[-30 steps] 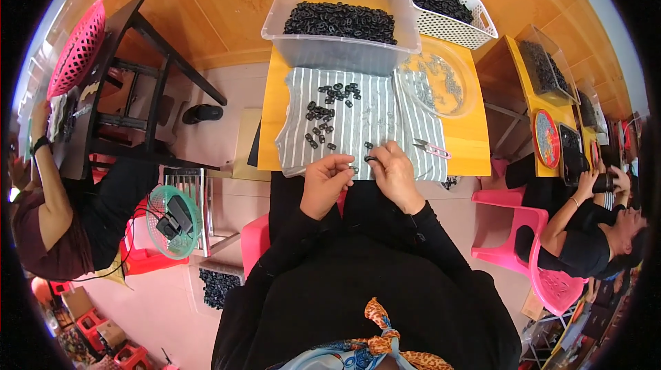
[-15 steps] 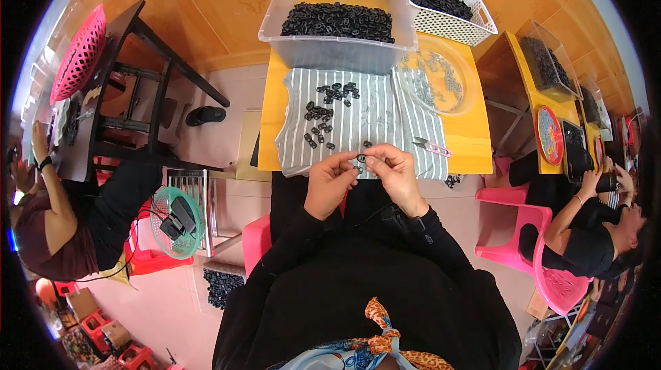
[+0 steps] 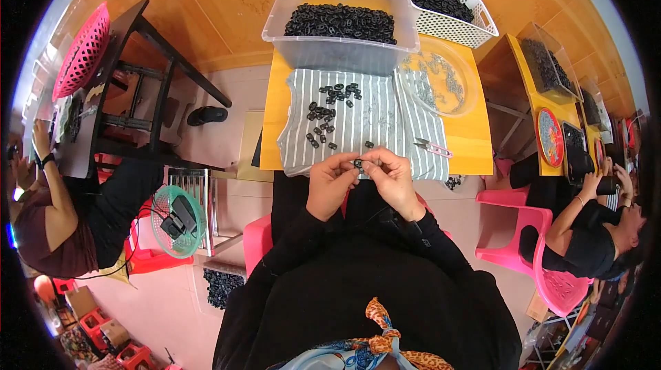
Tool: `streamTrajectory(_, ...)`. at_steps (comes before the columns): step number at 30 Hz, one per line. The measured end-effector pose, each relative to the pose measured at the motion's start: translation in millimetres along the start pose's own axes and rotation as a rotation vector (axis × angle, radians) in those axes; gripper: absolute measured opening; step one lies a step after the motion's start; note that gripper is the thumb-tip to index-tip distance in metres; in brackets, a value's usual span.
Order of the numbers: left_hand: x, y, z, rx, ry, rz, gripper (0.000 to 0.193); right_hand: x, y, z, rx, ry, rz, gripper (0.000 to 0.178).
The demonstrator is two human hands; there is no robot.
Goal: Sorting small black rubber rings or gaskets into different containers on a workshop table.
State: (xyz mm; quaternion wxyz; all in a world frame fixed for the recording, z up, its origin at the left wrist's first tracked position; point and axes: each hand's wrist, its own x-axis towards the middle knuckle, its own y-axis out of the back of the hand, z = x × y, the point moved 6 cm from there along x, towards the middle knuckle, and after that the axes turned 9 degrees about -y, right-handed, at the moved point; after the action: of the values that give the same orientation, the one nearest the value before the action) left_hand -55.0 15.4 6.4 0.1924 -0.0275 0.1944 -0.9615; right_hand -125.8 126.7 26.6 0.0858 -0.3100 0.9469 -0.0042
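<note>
Over the front edge of the striped cloth (image 3: 375, 108), my left hand (image 3: 330, 184) and my right hand (image 3: 394, 182) meet at the fingertips. Both pinch a small black oval part (image 3: 358, 162) between thumbs and forefingers; the fingers cover much of it. A tiny pale piece seems to be at the left fingertips, too small to name. Just beyond the fingers lies one loose black part (image 3: 369, 145). Several more black parts (image 3: 321, 114) are scattered on the cloth's left half. Thread snips (image 3: 434, 147) with a pink handle rest at its right.
A clear plastic bin (image 3: 341, 56) of black parts stands at the table's back, beside a white perforated basket (image 3: 489, 20). A round clear tray (image 3: 471, 98) holds small clear pieces. Co-workers sit left and right; a pink chair (image 3: 513, 198) stands at the right.
My fingertips have drawn closer together, and the black part, seen more openly before between my right fingers, is now pinched between both hands. The things on the table look the same.
</note>
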Motion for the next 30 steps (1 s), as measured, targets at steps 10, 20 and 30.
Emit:
streamTrajectory(10, -1.4, -3.6, 3.6, 0.087, -0.192, 0.086, 0.027, -0.4, -3.4, -5.0, 0.016, 0.029, 0.004, 0.01)
streamTrajectory(20, 1.2, -3.0, 0.9, -0.019, -0.078, 0.093, 0.025, 1.5, -0.6, -1.2, 0.154, -0.024, 0.013, 0.009)
streamTrajectory(30, 1.6, -1.0, -0.9, -0.061, -0.056, 0.087, 0.024, 3.3, -0.2, -0.2, 0.145, -0.07, -0.027, 0.007)
